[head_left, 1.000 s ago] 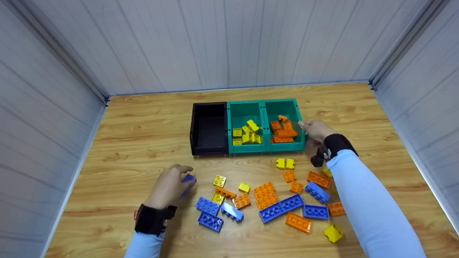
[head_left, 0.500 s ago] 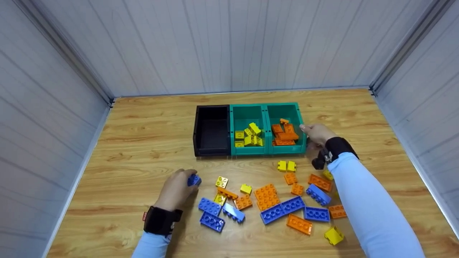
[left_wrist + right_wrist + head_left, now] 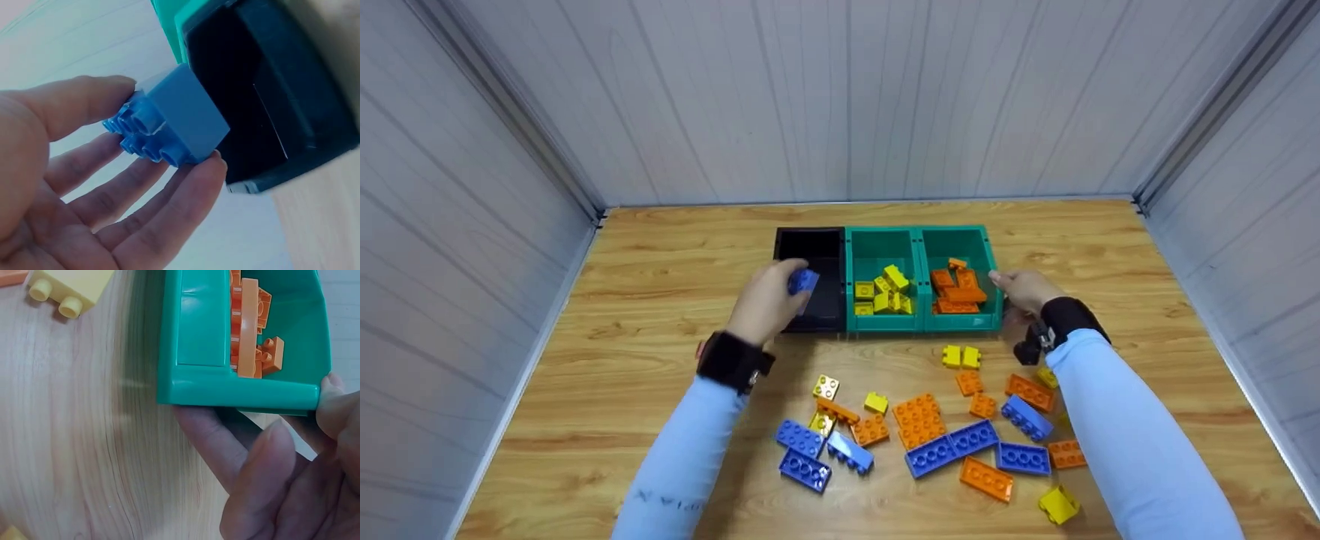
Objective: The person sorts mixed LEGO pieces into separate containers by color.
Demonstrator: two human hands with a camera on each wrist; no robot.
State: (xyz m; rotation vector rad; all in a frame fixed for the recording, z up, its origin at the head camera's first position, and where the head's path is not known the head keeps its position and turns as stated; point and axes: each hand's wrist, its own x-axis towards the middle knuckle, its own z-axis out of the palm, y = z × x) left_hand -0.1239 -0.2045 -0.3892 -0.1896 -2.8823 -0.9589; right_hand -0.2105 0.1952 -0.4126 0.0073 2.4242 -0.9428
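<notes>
- Blue studded plastic brick (image 3: 804, 281), held in the left hand (image 3: 765, 304), sits at the mouth of a black open plastic bin (image 3: 829, 304), just left of centre in the head view. How high it hangs, and whether it touches the bin, I cannot tell.
- Half a second ago the brick and left hand were lower in the frame, over the wood-grain bench (image 3: 660, 300); now they have come up to the bin.
- For the work in hand, I read this as a brick carried across but not yet let go.
- Left fingers are clamped on the brick, thumb on one side and fingertips opposite, as the left wrist view shows.
- Right hand (image 3: 1024, 289) has stayed right of centre, its fingers gripping the outer side of a green plastic bin (image 3: 960, 324), thumb at the rim. Orange plastic bricks (image 3: 964, 294) lie inside.
- Between these two stands a second green container (image 3: 883, 324), with yellow plastic bricks (image 3: 895, 279) in it.
- Loose blue, orange and yellow pieces (image 3: 919, 420) are spread over the lower middle and lower right of the frame.
</notes>
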